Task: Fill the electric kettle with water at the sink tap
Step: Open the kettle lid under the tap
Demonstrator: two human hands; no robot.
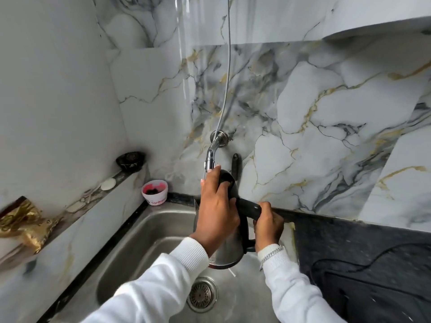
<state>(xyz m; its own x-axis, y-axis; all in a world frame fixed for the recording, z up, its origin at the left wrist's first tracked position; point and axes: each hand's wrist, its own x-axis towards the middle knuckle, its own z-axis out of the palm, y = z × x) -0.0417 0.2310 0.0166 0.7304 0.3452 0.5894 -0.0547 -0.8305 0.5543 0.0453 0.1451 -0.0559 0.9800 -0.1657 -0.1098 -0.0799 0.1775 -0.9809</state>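
A steel electric kettle with a black lid and black handle is held over the steel sink, just under the wall tap. My right hand grips the black handle. My left hand lies over the kettle's top and black lid, fingertips close to the tap's nozzle. Whether the lid is open is hidden by my left hand. No running water is visible.
A white tub stands at the sink's back left corner. A black bowl and a soap piece sit on the left ledge, with gold foil nearer. A black cord lies on the dark counter at right. The sink drain is below.
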